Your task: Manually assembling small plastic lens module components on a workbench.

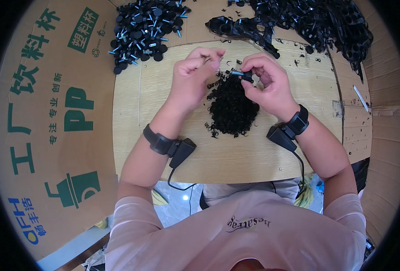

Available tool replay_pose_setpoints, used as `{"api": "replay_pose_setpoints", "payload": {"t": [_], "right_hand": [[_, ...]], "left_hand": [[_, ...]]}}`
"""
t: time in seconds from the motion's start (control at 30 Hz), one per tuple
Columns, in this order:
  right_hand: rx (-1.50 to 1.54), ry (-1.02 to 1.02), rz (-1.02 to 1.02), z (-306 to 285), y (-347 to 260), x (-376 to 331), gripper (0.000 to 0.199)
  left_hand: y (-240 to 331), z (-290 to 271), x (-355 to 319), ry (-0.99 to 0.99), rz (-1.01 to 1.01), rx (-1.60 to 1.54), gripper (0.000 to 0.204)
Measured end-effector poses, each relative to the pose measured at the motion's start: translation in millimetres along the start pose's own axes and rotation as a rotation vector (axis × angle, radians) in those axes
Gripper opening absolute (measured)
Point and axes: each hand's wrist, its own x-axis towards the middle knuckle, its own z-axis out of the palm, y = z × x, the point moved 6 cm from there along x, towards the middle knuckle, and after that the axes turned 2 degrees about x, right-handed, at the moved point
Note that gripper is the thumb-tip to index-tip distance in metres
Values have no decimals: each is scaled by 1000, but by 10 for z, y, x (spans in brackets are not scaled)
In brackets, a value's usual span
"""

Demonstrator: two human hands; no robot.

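My right hand [272, 83] pinches a bolt with a black round head [237, 73] between thumb and fingers, its silvery-blue shank pointing left. My left hand [191, 77] is closed a short way to the left, thumb against the fingers. Whatever lies in that pinch is too small to make out. Under and between the hands, a heap of small black curled scraps [233, 108] lies on the pale wooden tabletop [163, 104]. Several black-headed bolts [148, 31] form a loose pile at the far left.
Black rubbery sheets with round holes [317, 27] are heaped at the far right. A thin white stick-like item [361, 98] lies on cardboard at the right. A tall printed cardboard wall [60, 135] borders the left. Black boxes strapped to both wrists trail cables over the table's near edge.
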Motion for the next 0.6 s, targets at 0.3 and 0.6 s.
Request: {"api": "replay_pose_setpoints", "payload": {"t": [0.3,0.6], "right_hand": [[350,26,274,-37,211,-26,27],[32,75,77,-132,131,18,31]], "left_hand": [[-148,-175,-10,-49,-267,-909,24],[339,335,-84,-171,263,603,26]]}}
